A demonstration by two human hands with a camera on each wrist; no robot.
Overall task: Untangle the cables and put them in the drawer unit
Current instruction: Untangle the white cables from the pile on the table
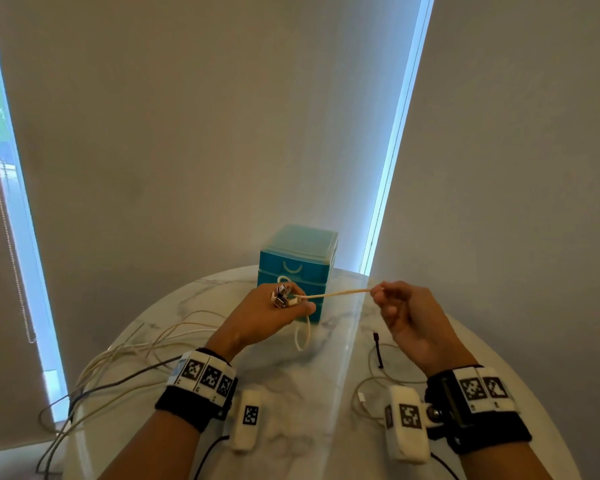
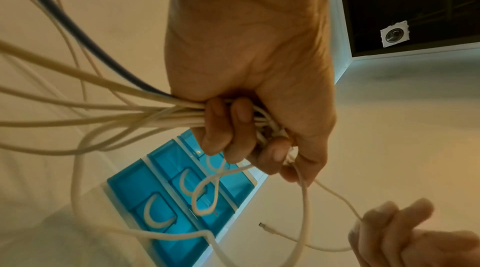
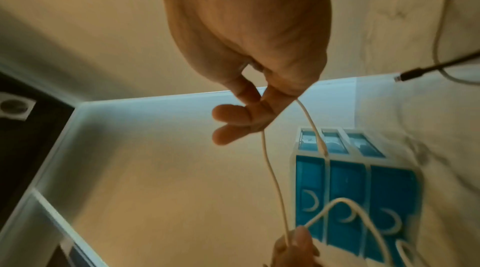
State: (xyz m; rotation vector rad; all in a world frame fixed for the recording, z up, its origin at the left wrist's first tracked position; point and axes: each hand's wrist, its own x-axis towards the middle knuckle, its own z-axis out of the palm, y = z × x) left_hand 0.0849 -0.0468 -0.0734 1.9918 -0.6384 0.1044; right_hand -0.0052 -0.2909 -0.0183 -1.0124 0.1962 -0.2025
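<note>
I see a bundle of cables, mostly cream-white with one dark grey one, fanning out toward the left edge of the left wrist view, while their plugs stick up in a cluster at the centre of the head view. One thin white cable runs taut from that cluster toward the right, and a loop of it hangs just below. My left hand is closed tight, fingers curled round the bundle. My right hand pinches the thin cable between thumb and fingertip, the other fingers loosely bent. The blue drawer unit stands just behind the left hand, centre frame, all three drawers closed, at the far edge of the round marble table. More cables lie loose on the table: a pale one and a short dark one at lower right. Bare tabletop shows between my wrists, and cables trail off the table's lower left edge.
</note>
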